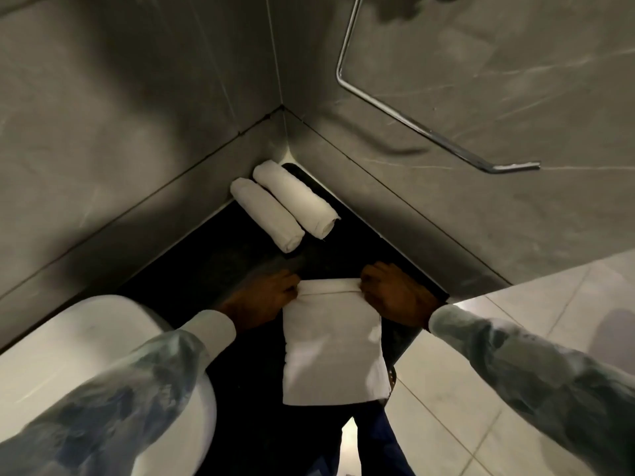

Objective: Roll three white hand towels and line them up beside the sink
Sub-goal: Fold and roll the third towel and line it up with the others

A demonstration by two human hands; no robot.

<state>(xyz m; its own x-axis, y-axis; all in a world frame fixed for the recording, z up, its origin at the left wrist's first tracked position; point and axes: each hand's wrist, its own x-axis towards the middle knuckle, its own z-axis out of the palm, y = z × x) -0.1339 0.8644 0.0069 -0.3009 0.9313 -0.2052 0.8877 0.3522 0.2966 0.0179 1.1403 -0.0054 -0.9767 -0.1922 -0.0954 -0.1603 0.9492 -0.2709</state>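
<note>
Two rolled white hand towels lie side by side in the far corner of the black counter [233, 255]: one on the left [266, 218], one on the right [295, 201]. A third white towel [333, 345] lies flat in front of me, its far edge curled into a small roll and its near end hanging over the counter's front edge. My left hand [264, 298] pinches the left end of that roll. At the right end, my right hand [395, 292] grips it too. The white sink [68, 355] sits at the lower left, partly behind my left sleeve.
Grey marble walls meet in a corner just behind the rolled towels. A chrome rail [412, 128] juts from the right wall above the counter. Pale floor tiles [481, 407] show at the lower right, beyond the counter's edge.
</note>
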